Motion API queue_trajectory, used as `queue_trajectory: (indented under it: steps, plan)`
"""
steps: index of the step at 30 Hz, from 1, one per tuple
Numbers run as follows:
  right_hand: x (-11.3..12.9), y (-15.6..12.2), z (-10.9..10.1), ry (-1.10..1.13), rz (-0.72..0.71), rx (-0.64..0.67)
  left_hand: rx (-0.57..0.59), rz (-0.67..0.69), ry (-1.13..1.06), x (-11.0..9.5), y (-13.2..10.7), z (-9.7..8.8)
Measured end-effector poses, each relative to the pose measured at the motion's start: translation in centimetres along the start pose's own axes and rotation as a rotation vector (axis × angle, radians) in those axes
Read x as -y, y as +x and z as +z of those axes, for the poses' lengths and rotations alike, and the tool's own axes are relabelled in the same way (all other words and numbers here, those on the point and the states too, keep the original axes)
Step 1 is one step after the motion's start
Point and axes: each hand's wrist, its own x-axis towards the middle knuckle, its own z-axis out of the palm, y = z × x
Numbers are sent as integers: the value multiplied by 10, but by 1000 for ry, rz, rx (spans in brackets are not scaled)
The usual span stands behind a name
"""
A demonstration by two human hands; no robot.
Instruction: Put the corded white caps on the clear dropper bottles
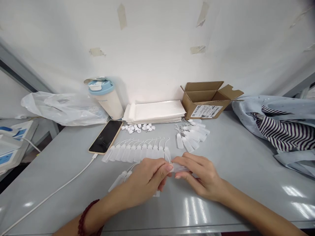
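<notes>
Both hands meet over the grey table [246, 157] near its front edge. My right hand [200, 173] pinches a small clear plastic bottle [179, 168] between thumb and fingers. My left hand [147, 180] is curled, its thumb and fingers closed on the same bottle's left end, and more clear bottles [119, 179] stick out from under it. Just beyond my hands lies a neat row of several clear bottles [137, 151] with thin curved tips. A loose heap of the same bottles [193, 134] lies further right. Small white caps [137, 127] are scattered behind the row.
A phone [106, 136] on a white cable [61, 185] lies at the left. Behind stand a blue-lidded cup [105, 98], a stack of white bags [157, 111], an open cardboard box [206, 98] and a plastic bag [64, 108]. Cloth with a striped piece [283, 127] lies right.
</notes>
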Motion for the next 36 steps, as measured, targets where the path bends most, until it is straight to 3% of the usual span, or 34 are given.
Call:
queue_trajectory:
  steps: [4, 7, 11, 16, 20, 23, 26, 29, 32, 36]
  plan:
    - [5, 3, -3, 264, 271, 77, -254, 376, 516, 10, 0, 9]
    - [5, 5, -5, 455, 526, 170, -351, 574, 819, 16, 0, 12]
    - [1, 6, -4, 747, 749, 222, -390, 649, 1029, 19, 0, 13]
    - [0, 9, -4, 822, 830, 216, -381, 595, 919, 21, 3, 13]
    - [-1, 14, -10, 605, 729, 160, -338, 437, 663, 23, 9, 6]
    - [-11, 14, -19, 341, 644, -18, -371, 248, 560, 30, 14, -10]
    - [-32, 13, -31, 6, 530, -248, -499, 112, 557, 44, 19, -33]
    - [-58, 11, -40, -362, 466, -420, -591, 74, 716, 64, 24, -55]
    - [-84, 8, -45, -647, 410, -420, -599, 65, 771, 81, 29, -71]
    - [-106, 2, -45, -737, 420, -330, -525, 92, 811, 93, 37, -81]
